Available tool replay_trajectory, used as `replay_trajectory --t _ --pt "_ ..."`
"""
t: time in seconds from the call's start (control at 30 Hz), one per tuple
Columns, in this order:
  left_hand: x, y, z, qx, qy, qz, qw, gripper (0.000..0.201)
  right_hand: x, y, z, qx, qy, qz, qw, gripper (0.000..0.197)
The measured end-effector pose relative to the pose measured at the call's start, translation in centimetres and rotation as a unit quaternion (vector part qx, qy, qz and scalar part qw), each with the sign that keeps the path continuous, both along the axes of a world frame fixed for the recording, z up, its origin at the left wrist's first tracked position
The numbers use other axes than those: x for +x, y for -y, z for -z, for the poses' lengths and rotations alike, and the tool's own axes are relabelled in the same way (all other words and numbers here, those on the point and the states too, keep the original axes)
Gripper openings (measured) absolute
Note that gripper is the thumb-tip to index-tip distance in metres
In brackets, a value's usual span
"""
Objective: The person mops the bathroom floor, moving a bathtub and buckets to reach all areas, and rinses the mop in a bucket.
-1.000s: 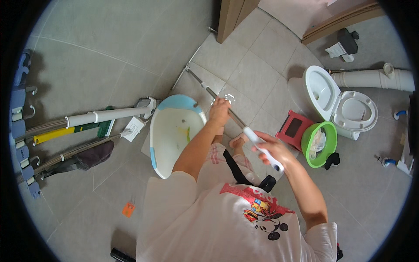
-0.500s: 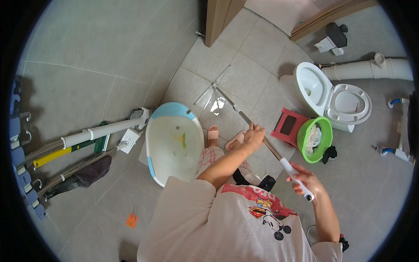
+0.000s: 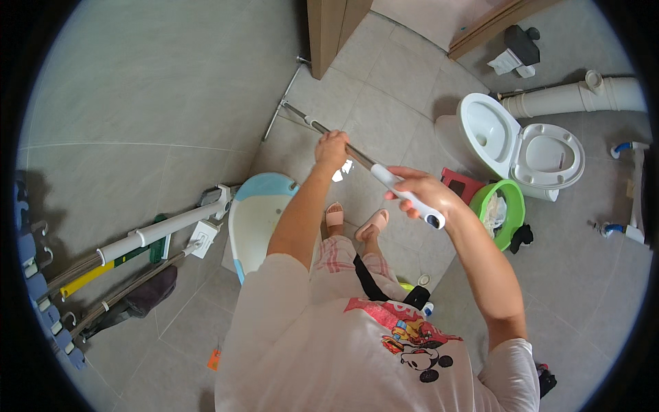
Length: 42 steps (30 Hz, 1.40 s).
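A long-handled floor squeegee with a metal pole and a white grip slants across the tiled floor ahead of me. Its thin blade lies where the floor meets the left wall, just short of the wooden door frame. My left hand is closed around the metal pole. Farther back, my right hand wraps the white grip near its end. Below my left hand, a patch of bright reflection shows on the floor.
A white and blue baby bathtub stands left of my feet, partly hidden by my arm. To the right are a toilet, a red stool and a green basin holding cloths. Several mops hang on the left wall.
The squeegee blade has gone from the floor beyond the tub, left and farther away, to the wall's foot. Both hands have moved forward and left with the handle.
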<state>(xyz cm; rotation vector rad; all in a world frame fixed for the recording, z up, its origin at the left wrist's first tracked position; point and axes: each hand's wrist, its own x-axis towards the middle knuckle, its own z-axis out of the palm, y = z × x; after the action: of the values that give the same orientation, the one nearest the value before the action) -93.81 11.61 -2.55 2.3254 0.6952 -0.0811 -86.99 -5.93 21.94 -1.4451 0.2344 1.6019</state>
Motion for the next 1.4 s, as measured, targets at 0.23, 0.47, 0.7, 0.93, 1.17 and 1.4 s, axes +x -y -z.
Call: replay_trajectory --t 0.23,0.47,0.7,0.93,1.17,1.4 --pt "0.7 1.5 -0.3 0.006 -0.036 0.049 0.998 0.018 1.2 2.6 1.8 0.013 -0.068 0.074 0.995 0.053" --pt "-2.1 17.4 -0.5 0.052 -0.019 0.196 0.979 0.018 -3.7 16.0 -3.1 -0.090 -0.103 0.166 0.977 0.058" --pt "-4.9 26.4 -6.1 -0.100 -0.046 0.271 0.956 0.026 -8.9 22.3 -9.1 -0.189 -0.071 0.227 0.953 0.059" --pt "-6.8 23.2 -8.1 -0.084 -0.083 0.327 0.938 0.026 -11.5 22.0 -8.7 -0.138 -0.069 0.243 0.958 0.057" --pt "-11.6 9.7 -1.6 0.037 -0.110 0.173 0.978 0.024 -11.9 11.6 0.0 -0.018 -0.136 0.144 0.980 0.057" --pt "-16.8 5.3 -0.4 -0.008 -0.051 0.029 0.998 0.013 -14.5 5.4 1.6 -0.037 -0.097 -0.038 0.994 0.061"
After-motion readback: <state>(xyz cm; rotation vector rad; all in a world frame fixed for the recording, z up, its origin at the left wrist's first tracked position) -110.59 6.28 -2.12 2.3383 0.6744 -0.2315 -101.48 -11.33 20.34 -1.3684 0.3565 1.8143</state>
